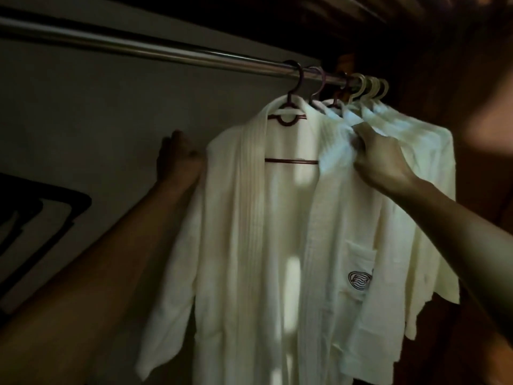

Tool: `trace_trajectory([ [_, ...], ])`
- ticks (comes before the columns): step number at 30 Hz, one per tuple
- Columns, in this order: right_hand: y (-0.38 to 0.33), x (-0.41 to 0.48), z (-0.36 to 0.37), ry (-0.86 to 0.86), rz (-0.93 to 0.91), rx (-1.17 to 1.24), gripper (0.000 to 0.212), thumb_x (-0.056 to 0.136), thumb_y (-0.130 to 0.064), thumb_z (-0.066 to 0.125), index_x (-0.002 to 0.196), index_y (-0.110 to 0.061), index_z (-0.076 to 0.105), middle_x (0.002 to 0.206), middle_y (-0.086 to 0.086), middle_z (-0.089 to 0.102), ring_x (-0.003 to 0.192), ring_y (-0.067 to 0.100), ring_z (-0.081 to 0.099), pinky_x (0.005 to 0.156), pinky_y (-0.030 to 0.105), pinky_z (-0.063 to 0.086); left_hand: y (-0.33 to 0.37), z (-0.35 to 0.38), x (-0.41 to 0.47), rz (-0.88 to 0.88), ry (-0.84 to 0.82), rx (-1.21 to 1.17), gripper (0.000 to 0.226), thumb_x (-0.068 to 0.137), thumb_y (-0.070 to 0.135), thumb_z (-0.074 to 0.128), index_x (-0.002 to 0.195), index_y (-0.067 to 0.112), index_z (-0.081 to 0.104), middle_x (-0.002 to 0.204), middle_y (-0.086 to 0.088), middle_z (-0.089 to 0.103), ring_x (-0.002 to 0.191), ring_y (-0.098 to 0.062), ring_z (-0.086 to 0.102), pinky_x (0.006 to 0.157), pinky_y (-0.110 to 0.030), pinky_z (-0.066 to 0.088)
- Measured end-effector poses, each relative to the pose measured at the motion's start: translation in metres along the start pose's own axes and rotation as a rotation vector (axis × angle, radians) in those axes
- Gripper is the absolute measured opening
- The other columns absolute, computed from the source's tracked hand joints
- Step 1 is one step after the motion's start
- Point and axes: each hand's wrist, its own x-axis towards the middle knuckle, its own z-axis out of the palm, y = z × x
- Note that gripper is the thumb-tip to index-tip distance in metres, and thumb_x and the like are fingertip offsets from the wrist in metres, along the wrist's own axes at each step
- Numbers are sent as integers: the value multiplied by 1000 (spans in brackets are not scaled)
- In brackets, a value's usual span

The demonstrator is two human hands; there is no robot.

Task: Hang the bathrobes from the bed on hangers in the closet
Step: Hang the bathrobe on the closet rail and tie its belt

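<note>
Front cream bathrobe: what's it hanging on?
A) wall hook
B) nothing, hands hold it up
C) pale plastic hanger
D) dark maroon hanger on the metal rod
D: the front cream bathrobe hangs on a dark maroon hanger hooked over the shiny metal closet rod; the right hand grips its shoulder fabric.

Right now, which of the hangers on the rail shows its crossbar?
The leftmost dark hanger, carrying the front bathrobe, which hangs open. The other hangers, dark and pale, show only hooks above robes bunched behind it.
</note>
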Motion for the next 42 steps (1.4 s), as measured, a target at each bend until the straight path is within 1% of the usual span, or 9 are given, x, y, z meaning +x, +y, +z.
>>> trace_trajectory([
  [3, -4, -6, 1, -39, 31, 69, 26, 106, -27, 44, 124, -17, 59, 106, -1, 60, 93, 15, 51, 77, 28, 34, 42, 12, -22, 210, 110, -317, 12, 90, 19, 61, 100, 14, 65, 96, -5, 68, 87, -17, 63, 78, -34, 49],
  [8, -14, -27, -2, -72, 49, 155, 37, 104, -34, 50, 139, -22, 50, 133, 4, 60, 118, 23, 56, 89, 27, 36, 122, 52, -83, 74, -448, -742, 46, 78, 55, 79, 106, 26, 59, 96, 8, 67, 87, -15, 68, 75, -31, 54],
  [13, 12, -71, -10, -302, 134, 254, 76, 92, -27, 72, 152, -29, 25, 138, -2, 50, 117, 18, 52, 99, 35, 45, 113, 72, -99, 75, -945, -800, 22, 94, 8, 69, 116, 2, 68, 105, -11, 72, 90, -19, 69, 82, -32, 56],
  [18, 38, -109, -6, -408, 172, 21, 31, 82, -15, 65, 111, -16, 53, 104, 8, 64, 97, 37, 62, 72, 33, 37, 77, 66, -86, 164, -413, -400, 21, 96, 24, 69, 113, 11, 72, 93, -1, 70, 79, -13, 65, 71, -24, 42],
  [24, 4, -180, 26, -412, 304, 424, 60, 94, -22, 54, 150, -28, 33, 136, -9, 52, 121, 13, 52, 95, 28, 40, 28, 81, -153, 138, -552, -155, 29, 86, 27, 70, 111, 21, 58, 93, -1, 66, 88, -26, 66, 70, -32, 49],
  [29, -66, -225, 69, -492, 382, 658, 64, 104, -41, 52, 158, -21, 23, 146, -7, 47, 136, 15, 47, 105, 18, 29, -16, 72, -288, -20, -938, -445, 130, 56, 39, 101, 157, 33, 19, 135, 29, 47, 116, 10, 56, 96, -17, 52],
  [34, -156, -268, 79, -600, 156, 827, 80, 94, -27, 61, 161, -28, 17, 158, -12, 37, 143, 5, 37, 119, 25, 30, -35, 72, -367, -199, -22, -419, 40, 108, 22, 49, 121, -15, 62, 113, -17, 74, 106, -18, 66, 105, 1, 26],
  [37, -151, -304, 91, -724, 94, 861, 84, 95, -16, 59, 163, -25, 11, 160, -21, 20, 148, -9, 15, 120, 12, 14, -49, 56, -357, -500, -109, -616, 39, 85, 60, 70, 109, 29, 72, 93, 36, 71, 90, 13, 65, 91, -4, 47],
  [42, -90, -389, 155, -893, 371, 734, 60, 93, -11, 55, 151, -21, 41, 151, -5, 45, 140, 7, 40, 119, 23, 29, -115, 7, -330, -565, -250, -493, 72, 68, 42, 89, 133, 28, 62, 123, 10, 70, 114, -3, 65, 101, -34, 51],
])
